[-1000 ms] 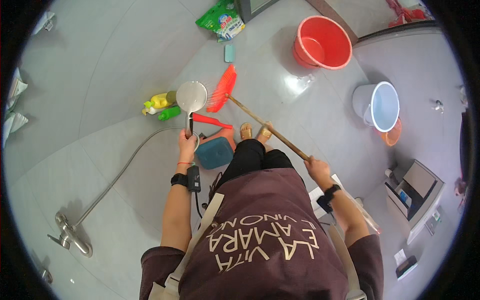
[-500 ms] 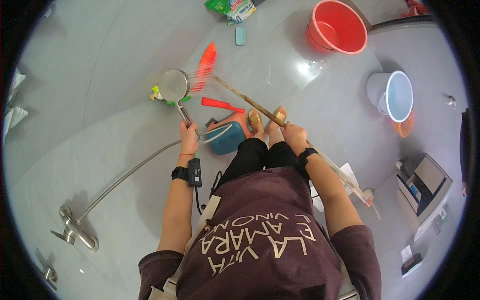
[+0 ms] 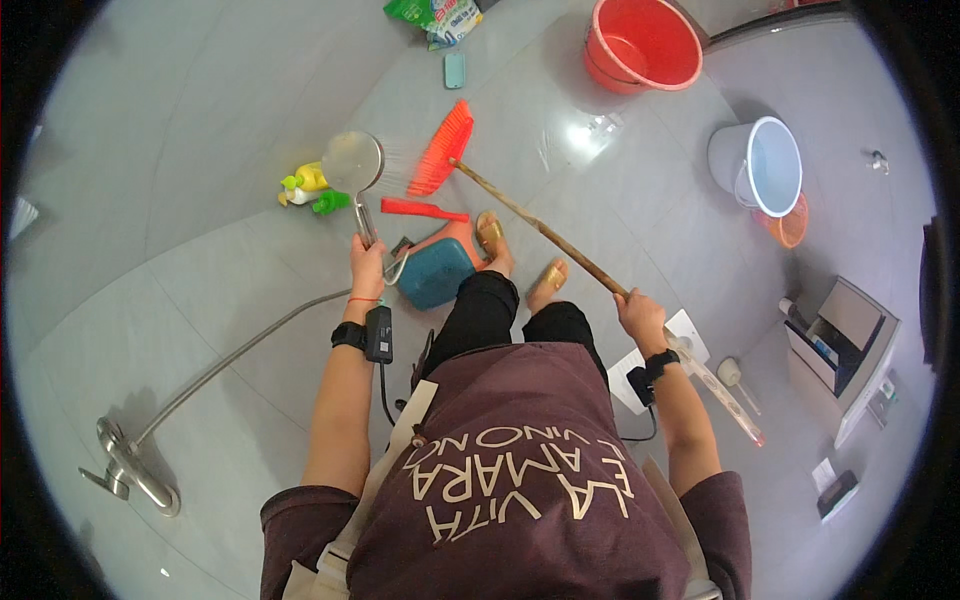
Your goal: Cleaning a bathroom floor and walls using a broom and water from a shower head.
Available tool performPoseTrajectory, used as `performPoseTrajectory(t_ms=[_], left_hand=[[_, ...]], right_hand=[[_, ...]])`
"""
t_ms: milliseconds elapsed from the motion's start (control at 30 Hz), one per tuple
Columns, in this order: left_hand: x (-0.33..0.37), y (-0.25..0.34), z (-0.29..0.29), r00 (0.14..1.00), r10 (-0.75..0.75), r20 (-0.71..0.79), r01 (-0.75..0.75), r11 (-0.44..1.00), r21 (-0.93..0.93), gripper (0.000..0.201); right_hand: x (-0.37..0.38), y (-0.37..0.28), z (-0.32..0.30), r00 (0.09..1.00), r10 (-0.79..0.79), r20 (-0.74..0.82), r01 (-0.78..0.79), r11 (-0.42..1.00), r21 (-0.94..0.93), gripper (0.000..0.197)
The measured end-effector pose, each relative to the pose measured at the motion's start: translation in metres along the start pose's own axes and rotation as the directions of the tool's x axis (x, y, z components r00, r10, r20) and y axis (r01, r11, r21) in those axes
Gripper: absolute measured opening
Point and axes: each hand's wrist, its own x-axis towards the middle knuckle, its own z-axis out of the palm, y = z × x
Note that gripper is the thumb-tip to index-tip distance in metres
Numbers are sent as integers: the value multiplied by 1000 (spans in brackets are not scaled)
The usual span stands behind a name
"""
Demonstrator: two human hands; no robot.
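Note:
My left hand (image 3: 367,264) is closed around the handle of a shower head (image 3: 354,162), and water sprays from it toward the right. Its metal hose (image 3: 245,350) runs back to a wall tap (image 3: 135,465). The long wooden handle of a broom (image 3: 540,228) is gripped in my right hand (image 3: 641,318). The broom's red-orange bristle head (image 3: 441,148) lies on the wet floor in front of the spray. Just below it is a red brush-like strip (image 3: 424,209), beside a blue and orange stool-like object (image 3: 436,272) next to my feet.
Yellow and green bottles (image 3: 310,178) stand behind the shower head. Farther off are a green packet (image 3: 437,20), a teal soap-like block (image 3: 455,71) and a red bucket (image 3: 645,45). At right stand a pale blue bucket (image 3: 757,165), an orange basket (image 3: 790,221) and a white wall-mounted box (image 3: 840,345).
My right hand has moved right and nearer, drawing the broom handle along. The broom head has turned and shifted right. My feet have stepped apart.

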Motion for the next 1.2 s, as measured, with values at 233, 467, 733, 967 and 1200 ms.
performPoseTrajectory(t_ms=[233, 467, 733, 967, 1200], left_hand=[[-41, 17, 57, 992, 86, 94, -91, 995, 44, 23], [-68, 1, 114, 969, 200, 143, -200, 980, -10, 15], [-79, 6, 137, 950, 290, 113, -291, 957, -8, 21], [-48, 39, 127, 955, 296, -19, -296, 944, -148, 19], [14, 69, 108, 988, 152, -6, -147, 946, -289, 27]], right_hand=[[-57, 106, 31, 991, 131, -40, -129, 991, 39, 45], [-190, 229, 113, 916, 396, 63, -401, 910, 102, 47], [-313, 281, 135, 731, 665, 152, -683, 713, 159, 51], [-324, 312, 116, 677, 711, 191, -731, 620, 286, 53], [-233, 271, 5, 780, 581, 233, -626, 726, 286, 52]])
